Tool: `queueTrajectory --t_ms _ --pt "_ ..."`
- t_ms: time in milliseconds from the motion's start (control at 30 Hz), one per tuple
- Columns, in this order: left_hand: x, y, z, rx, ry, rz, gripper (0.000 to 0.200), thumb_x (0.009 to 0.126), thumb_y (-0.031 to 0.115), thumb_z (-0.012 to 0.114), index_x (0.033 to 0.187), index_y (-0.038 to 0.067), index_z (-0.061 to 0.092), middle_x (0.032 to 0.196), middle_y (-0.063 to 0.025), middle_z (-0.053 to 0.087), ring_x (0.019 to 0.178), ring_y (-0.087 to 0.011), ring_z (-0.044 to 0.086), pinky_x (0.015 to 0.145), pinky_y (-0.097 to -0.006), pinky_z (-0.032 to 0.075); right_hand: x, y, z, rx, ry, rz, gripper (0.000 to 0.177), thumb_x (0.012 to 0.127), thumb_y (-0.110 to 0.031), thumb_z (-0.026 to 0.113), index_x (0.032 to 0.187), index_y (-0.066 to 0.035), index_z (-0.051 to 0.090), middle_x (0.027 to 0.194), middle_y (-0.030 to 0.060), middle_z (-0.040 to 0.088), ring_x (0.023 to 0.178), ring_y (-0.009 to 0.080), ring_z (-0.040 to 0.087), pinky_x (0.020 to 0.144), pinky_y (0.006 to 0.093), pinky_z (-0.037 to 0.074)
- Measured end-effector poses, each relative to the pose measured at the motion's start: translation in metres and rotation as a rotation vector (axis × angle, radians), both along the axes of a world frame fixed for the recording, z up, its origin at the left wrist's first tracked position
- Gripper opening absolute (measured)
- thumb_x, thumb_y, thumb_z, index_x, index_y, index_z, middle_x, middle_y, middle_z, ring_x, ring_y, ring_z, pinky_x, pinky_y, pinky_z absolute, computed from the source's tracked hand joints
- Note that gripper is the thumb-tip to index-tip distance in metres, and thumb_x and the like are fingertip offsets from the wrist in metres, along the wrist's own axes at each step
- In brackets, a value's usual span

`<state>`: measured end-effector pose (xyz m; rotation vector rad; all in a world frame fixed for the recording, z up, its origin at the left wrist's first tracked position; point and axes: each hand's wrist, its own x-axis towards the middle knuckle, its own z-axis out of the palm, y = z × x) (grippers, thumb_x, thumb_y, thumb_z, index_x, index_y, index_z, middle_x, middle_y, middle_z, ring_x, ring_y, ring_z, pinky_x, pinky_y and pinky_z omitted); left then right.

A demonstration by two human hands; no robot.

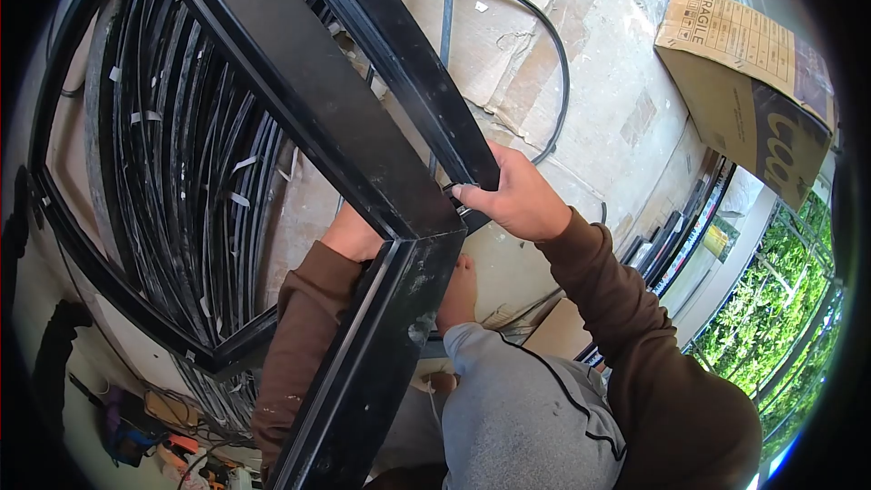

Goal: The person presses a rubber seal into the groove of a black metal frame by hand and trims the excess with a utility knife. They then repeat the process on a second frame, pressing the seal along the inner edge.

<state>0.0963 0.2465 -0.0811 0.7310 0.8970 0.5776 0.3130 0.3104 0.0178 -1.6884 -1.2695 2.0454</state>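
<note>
A large black metal frame (299, 82) stands in front of me, its mitred corner near the middle of the view. One side runs up to the upper left; the other side (390, 345) comes down between my arms. Beside it, a second black profile bar (399, 63) runs nearly parallel and ends near the corner. My right hand (522, 195) is closed on that bar's lower end, thumb on the near face. Behind the frame, my left hand (352, 234) shows only its back and wrist; its fingers are hidden by the corner.
Many thin black strips (195, 163) lie within another black frame (54, 209) on the left. A curved black strip (562, 63) rests on the cardboard-covered floor (508, 27). At the right stands a cardboard box (717, 91). Tools and cables (172, 436) sit lower left.
</note>
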Motion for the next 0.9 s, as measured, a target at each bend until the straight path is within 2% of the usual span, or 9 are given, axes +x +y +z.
queueTrajectory --t_ms 33,133,233,300,400,500,767,900 --pt "0.000 -0.001 0.000 -0.009 0.008 -0.007 0.024 0.084 0.010 0.072 0.105 0.002 0.067 0.102 -0.0086 0.067 0.093 -0.0201 0.062 0.082 -0.0351 0.050 0.000 0.000 0.000 -0.001 -0.005 0.004 0.035 0.085 -0.009 0.069 0.113 0.008 0.058 0.099 0.0110 0.068 0.088 0.0136 0.061 0.082 0.0305 0.050" --pt "0.001 0.000 -0.001 -0.017 0.032 -0.028 0.024 0.084 0.009 0.072 0.105 0.002 0.067 0.102 -0.0087 0.067 0.093 -0.0198 0.062 0.082 -0.0349 0.050 0.002 0.002 0.000 -0.027 -0.042 0.078 0.040 0.087 -0.004 0.067 0.124 0.007 0.055 0.106 0.0082 0.068 0.093 0.0120 0.061 0.088 0.0280 0.050" --pt "0.001 0.002 0.000 0.048 0.079 -0.032 0.021 0.084 0.008 0.073 0.104 0.000 0.068 0.101 -0.0101 0.068 0.092 -0.0186 0.064 0.081 -0.0327 0.052 0.004 -0.003 -0.008 0.027 -0.081 0.063 0.036 0.084 -0.013 0.071 0.110 0.008 0.058 0.093 0.0130 0.067 0.085 0.0153 0.061 0.079 0.0314 0.050" --pt "0.005 -0.003 -0.009 0.136 0.131 -0.005 0.017 0.086 0.006 0.075 0.100 -0.004 0.070 0.095 -0.0120 0.070 0.088 -0.0163 0.068 0.078 -0.0287 0.056 0.004 -0.002 -0.009 0.025 -0.079 0.062 0.035 0.084 -0.013 0.071 0.110 0.008 0.058 0.092 0.0136 0.067 0.084 0.0165 0.062 0.078 0.0317 0.051" --pt "0.011 -0.009 -0.020 0.132 0.182 0.036 0.017 0.084 0.010 0.078 0.094 -0.002 0.071 0.089 -0.0094 0.070 0.082 -0.0138 0.067 0.072 -0.0277 0.055 0.003 -0.004 -0.012 0.052 -0.077 0.045 0.035 0.084 -0.013 0.070 0.110 0.008 0.058 0.092 0.0143 0.068 0.083 0.0180 0.064 0.078 0.0325 0.051" --pt "0.013 -0.011 -0.040 0.443 0.293 -0.032 0.017 0.084 0.014 0.079 0.089 0.000 0.071 0.082 -0.0074 0.068 0.075 -0.0123 0.064 0.066 -0.0274 0.052 0.001 -0.005 -0.013 0.063 -0.079 0.013 0.036 0.084 -0.013 0.070 0.112 0.007 0.058 0.093 0.0160 0.069 0.085 0.0203 0.066 0.078 0.0334 0.052" --pt "0.016 -0.018 -0.055 0.394 0.281 -0.014 0.018 0.084 0.016 0.079 0.081 0.002 0.069 0.076 -0.0050 0.065 0.071 -0.0112 0.062 0.061 -0.0276 0.050 0.002 -0.008 -0.019 0.073 -0.188 0.037 0.040 0.081 -0.014 0.072 0.113 0.006 0.060 0.093 0.0199 0.070 0.086 0.0276 0.069 0.080 0.0355 0.053" --pt "0.015 -0.013 -0.041 0.168 0.207 -0.012 0.018 0.084 0.015 0.079 0.084 0.001 0.068 0.078 -0.0047 0.065 0.072 -0.0104 0.062 0.063 -0.0262 0.050 0.002 -0.009 -0.020 0.075 -0.172 0.024 0.038 0.081 -0.014 0.071 0.111 0.006 0.060 0.093 0.0194 0.069 0.086 0.0267 0.068 0.080 0.0353 0.052"
